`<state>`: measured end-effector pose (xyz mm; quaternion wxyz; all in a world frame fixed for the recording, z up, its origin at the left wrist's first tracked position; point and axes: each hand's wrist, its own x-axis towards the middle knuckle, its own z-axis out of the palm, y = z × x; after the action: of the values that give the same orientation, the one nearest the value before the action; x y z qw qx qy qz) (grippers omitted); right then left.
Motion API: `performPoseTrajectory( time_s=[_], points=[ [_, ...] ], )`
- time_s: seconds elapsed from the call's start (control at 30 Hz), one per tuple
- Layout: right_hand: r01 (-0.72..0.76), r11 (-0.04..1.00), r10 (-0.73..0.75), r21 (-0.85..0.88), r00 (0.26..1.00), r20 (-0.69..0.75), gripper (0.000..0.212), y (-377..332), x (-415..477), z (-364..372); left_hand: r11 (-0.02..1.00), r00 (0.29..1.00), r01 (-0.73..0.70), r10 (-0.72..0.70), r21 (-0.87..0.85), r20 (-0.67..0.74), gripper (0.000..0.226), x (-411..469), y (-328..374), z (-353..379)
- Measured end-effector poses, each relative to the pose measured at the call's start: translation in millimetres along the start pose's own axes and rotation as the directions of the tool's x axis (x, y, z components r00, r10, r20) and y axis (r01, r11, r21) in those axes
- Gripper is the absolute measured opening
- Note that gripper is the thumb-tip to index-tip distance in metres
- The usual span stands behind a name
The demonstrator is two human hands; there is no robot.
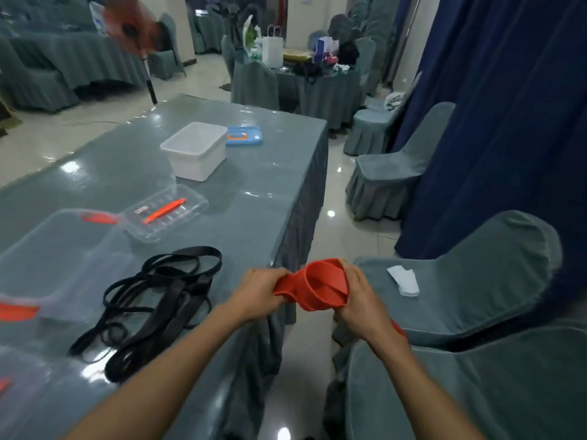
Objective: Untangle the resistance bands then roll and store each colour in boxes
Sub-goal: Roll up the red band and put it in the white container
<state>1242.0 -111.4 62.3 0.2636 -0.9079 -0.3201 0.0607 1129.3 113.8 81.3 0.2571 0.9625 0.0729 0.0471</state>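
Note:
Both my hands hold a wide red resistance band in the air just past the table's right edge. It is wound into a loose coil. My left hand pinches its flat end and my right hand grips the coil's right side. A tangle of black resistance bands lies on the table to my left. A large clear box with red clips stands at the left. A white box stands farther back, open.
A clear lid with a red clip lies between the boxes, and a blue lid lies behind the white box. Covered chairs stand close on my right, one with a white paper. Blue curtain hangs at the right.

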Motion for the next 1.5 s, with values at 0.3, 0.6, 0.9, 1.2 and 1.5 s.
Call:
performPoseTrajectory(
  time_s=[0.3, 0.6, 0.9, 1.2, 1.5],
  points=[
    [-0.027, 0.999, 0.026, -0.046, 1.000, -0.007, 0.093, 71.2, 93.4, -41.7, 0.996, 0.999, -0.046, 0.044, 0.081, 0.032, 0.042, 126.4, 9.9, 21.1],
    [0.021, 0.999, -0.024, 0.034, 0.996, 0.091, 0.093, 101.9, 221.9, -38.1, 0.999, 1.000, 0.000, 0.000, 0.041, 0.010, 0.044, 224.2, -48.7, 27.6],
    [0.139, 0.990, -0.133, -0.029, 0.979, 0.151, 0.097, 89.9, 382.5, -22.9, 0.981, 0.982, 0.168, -0.175, -0.097, -0.074, 0.038, 336.6, -122.8, -3.4],
    [0.145, 0.989, -0.140, -0.006, 0.964, 0.226, 0.099, 120.2, 489.7, -3.1, 0.974, 0.976, 0.205, -0.210, -0.097, -0.047, 0.055, 427.4, -164.2, -6.1],
    [0.241, 0.967, -0.254, 0.081, 0.918, 0.304, 0.100, 149.7, 650.5, 11.6, 0.930, 0.927, 0.367, -0.369, -0.038, -0.072, 0.038, 542.0, -199.3, -21.9]
  ],
)
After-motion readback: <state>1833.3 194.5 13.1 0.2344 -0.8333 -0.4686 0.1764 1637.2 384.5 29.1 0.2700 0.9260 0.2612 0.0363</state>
